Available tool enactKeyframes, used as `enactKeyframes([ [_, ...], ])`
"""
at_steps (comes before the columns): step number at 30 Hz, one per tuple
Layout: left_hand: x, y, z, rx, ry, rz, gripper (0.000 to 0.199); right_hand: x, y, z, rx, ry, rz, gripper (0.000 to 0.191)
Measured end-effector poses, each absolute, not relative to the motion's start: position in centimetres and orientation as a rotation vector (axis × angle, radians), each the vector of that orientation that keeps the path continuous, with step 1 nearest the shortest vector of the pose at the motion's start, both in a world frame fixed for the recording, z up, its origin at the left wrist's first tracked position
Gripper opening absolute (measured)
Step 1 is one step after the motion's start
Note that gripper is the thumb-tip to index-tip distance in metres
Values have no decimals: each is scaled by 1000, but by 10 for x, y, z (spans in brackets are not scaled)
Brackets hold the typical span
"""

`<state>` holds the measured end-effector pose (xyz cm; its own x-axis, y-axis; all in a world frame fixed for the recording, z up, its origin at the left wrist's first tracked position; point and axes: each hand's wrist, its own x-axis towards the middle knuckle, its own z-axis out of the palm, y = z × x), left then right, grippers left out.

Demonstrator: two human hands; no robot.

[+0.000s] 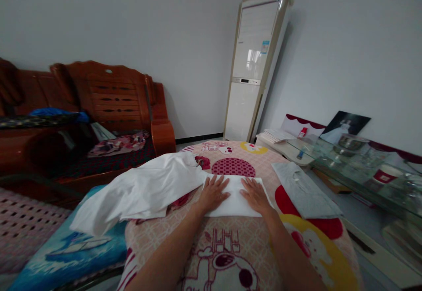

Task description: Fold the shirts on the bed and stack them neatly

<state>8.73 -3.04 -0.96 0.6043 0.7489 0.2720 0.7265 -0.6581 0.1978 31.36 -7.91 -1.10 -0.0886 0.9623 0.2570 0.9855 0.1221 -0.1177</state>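
Note:
A white cloth (pixel 235 198), folded into a flat rectangle, lies on a table covered with a patterned pink cloth (pixel 184 238). My left hand (pixel 214 193) rests flat on its left part, fingers spread. On its right part my right hand (pixel 256 195) lies palm down, also with fingers apart. Loose white fabric (pixel 148 190) is spread to the left, touching the folded piece and hanging over the table's left edge. A folded grey garment (pixel 305 192) sits at the right of the table.
Past the right edge stands a glass-topped stand (pixel 349 174) with a metal bowl (pixel 350 143), a red-and-white cup (pixel 384 176) and a photo. A wooden sofa (pixel 115 102) is at the left, a blue printed cloth (pixel 82 247) below it. A tall white cabinet unit (pixel 247 62) stands behind.

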Motion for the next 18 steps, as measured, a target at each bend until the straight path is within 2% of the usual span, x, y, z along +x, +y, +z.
enactKeyframes([
  [4, 88, -36, -14, 2796, 1312, 472, 57, 314, -81, -20, -1995, -2168, -145, 54],
  [11, 67, -31, -20, 2705, 1244, 549, 64, 328, -92, -32, -1871, -2009, -126, 56],
  [15, 55, -28, -18, 2653, 1327, 534, 63, 331, -95, -31, -1874, -1997, -173, 49],
  [18, 54, -27, -12, 2644, 1366, 420, 65, 329, -94, -21, -1935, -2111, -169, 56],
])
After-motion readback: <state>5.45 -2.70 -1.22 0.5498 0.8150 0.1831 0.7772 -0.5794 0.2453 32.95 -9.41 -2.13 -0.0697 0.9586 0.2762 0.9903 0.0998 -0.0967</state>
